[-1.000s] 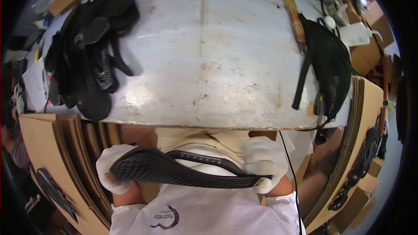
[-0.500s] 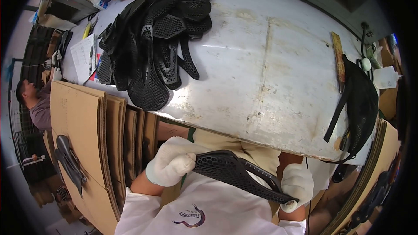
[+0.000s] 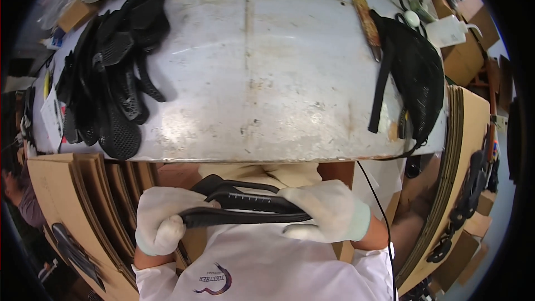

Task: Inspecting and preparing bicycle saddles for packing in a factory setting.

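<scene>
In front of my chest, both white-gloved hands hold a black bike saddle [image 3: 251, 203] level, by its two ends. My left hand [image 3: 160, 218] is closed round the end at left, with the fingers curled under. At the other end, my right hand [image 3: 326, 212] grips with the thumb below and the fingers over the top. A row of small pale marks shows on the saddle's side facing up. Beyond, at the table's left, lies a heap of black honeycomb saddles [image 3: 120, 92].
The worn white table [image 3: 223, 106] has a rust-stained flat tool [image 3: 365, 22], a black mesh bag [image 3: 415, 72] and a white squeeze bottle [image 3: 448, 32] at right. Cardboard sheets stand at left [image 3: 56, 189] and right [image 3: 471, 117]. A black cable [image 3: 379, 212] hangs beside my right arm. Another person [image 3: 25, 195] is at far left.
The saddle has been turned: its honeycomb face no longer shows, and its marked side faces up. My right hand has shifted its grip. The view has swung right.
</scene>
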Demonstrator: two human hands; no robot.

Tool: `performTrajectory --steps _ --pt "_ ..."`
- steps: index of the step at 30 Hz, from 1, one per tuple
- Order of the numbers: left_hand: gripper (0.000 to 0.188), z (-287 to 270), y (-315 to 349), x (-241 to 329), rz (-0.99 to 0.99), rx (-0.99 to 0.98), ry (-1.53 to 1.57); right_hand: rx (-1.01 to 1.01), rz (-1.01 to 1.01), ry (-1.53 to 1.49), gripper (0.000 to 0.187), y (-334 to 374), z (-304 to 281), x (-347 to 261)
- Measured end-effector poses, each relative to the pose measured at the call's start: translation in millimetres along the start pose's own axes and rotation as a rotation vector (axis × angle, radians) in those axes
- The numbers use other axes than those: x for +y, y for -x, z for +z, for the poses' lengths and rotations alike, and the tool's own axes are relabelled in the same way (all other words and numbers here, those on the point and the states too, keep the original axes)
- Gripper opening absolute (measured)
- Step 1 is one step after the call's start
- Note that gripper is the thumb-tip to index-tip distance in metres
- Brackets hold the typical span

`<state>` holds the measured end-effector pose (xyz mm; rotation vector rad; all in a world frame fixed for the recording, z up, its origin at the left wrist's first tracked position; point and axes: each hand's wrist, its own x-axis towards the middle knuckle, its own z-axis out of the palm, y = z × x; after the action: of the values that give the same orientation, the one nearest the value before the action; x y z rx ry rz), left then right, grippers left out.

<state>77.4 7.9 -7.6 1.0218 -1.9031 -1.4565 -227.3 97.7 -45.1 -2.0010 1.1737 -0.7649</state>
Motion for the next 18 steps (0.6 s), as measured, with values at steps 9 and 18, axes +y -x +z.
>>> performTrajectory --steps 9,18 --pt "0.055 0.0 -7.6 -6.3 0.425 -0.166 -0.194 -0.149 0.0 0.001 0.046 6.5 1.4 7.9" --pt "0.065 9.7 -7.0 -1.3 0.188 0.027 -0.213 -0.074 0.149 -0.159 0.048 8.9 0.3 7.8"
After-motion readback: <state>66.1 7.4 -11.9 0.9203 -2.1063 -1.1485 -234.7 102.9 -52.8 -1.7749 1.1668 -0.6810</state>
